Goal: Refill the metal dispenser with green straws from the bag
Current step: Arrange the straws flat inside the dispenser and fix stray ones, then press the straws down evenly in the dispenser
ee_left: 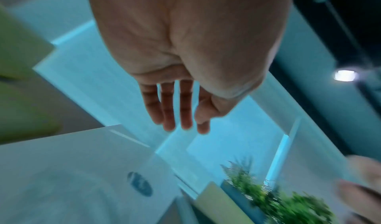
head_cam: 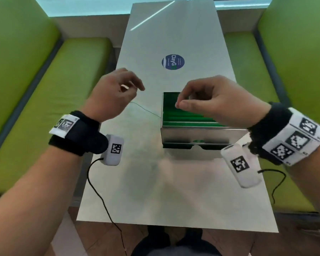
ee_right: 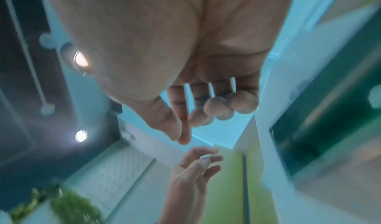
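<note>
Holding rows of green straws (head_cam: 185, 115), the open-topped metal dispenser (head_cam: 194, 134) stands on a grey table (head_cam: 155, 182), on the near side of a round blue sticker (head_cam: 173, 61). Above the dispenser's open top hovers the right hand (head_cam: 211, 100), thumb and forefinger pressed together, anything between them too small to tell. Left of the dispenser the left hand (head_cam: 116, 93) hangs empty, fingers loosely curled. Green benches (head_cam: 50, 100) flank the table.

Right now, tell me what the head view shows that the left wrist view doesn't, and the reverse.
Only the head view shows the metal dispenser with green straws inside, the right hand over it, and both wristbands. Only the left wrist view shows a leafy plant and a ceiling light. Both show the left hand, the table and its blue sticker.
</note>
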`<state>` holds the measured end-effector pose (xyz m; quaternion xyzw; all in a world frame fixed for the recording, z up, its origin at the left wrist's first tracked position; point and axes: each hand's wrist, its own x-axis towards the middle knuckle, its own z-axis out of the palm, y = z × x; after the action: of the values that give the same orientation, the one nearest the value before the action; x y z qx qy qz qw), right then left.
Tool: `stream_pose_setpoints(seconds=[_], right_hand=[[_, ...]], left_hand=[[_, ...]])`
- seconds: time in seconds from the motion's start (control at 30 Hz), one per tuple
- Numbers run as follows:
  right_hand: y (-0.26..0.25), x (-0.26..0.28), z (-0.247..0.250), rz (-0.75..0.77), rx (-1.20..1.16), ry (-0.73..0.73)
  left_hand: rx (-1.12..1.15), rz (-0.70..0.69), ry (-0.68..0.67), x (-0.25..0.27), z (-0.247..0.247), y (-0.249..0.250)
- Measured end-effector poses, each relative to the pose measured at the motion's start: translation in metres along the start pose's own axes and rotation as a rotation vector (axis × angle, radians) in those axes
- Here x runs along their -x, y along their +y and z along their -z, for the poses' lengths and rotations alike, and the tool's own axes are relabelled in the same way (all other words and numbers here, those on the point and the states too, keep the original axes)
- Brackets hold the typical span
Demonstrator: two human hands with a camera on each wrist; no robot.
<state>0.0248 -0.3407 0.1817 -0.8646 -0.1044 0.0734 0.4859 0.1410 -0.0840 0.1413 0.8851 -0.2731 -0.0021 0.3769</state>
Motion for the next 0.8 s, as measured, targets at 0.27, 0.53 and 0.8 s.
stream_pose_setpoints(seconds=[0.27,0.53,0.8], right_hand=[[0.065,0.003,-0.187,-0.532,0.105,-0.123],[0.054,-0.016,-0.226,-0.345,0.242,0.118],[0.024,-0.020,-0.208,-0.179,0.038,0.111]], left_hand=[[-0.081,0.465,-0.141,0.070,-0.056,-0.117],[0.127,0.450,-0.351,0.102,-0.068,-0.125],[0.675,0.185,-0.406,0.134,-0.013,-0.086]])
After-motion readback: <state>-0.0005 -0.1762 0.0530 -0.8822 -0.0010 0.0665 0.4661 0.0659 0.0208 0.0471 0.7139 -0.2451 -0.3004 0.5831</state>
